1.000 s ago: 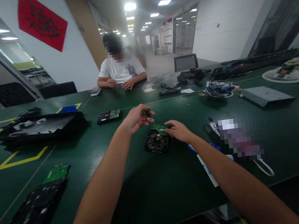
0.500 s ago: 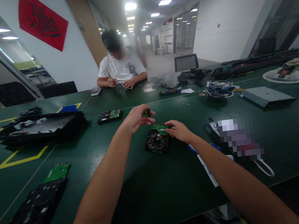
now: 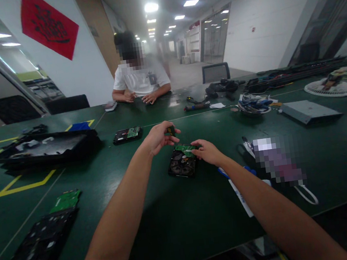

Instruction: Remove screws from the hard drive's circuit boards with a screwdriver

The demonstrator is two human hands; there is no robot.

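A hard drive (image 3: 182, 163) lies circuit side up on the green table, its green board (image 3: 185, 149) at the far end. My left hand (image 3: 158, 137) hovers just above and behind it, fingers closed on a small dark tool handle (image 3: 170, 130), likely a screwdriver. My right hand (image 3: 206, 151) rests at the drive's right edge, fingertips pinched against the green board where a thin metal tip touches it.
A second hard drive (image 3: 127, 134) lies further back. A black tray (image 3: 46, 148) sits at the left, a dark panel (image 3: 33, 255) and green board (image 3: 65, 201) near left. A person in white (image 3: 140, 80) sits across. Cables (image 3: 253, 103) and a grey box (image 3: 308, 111) lie right.
My left hand has shifted very slightly upward with the tool. The person across has raised their head a little. Nothing else has moved.
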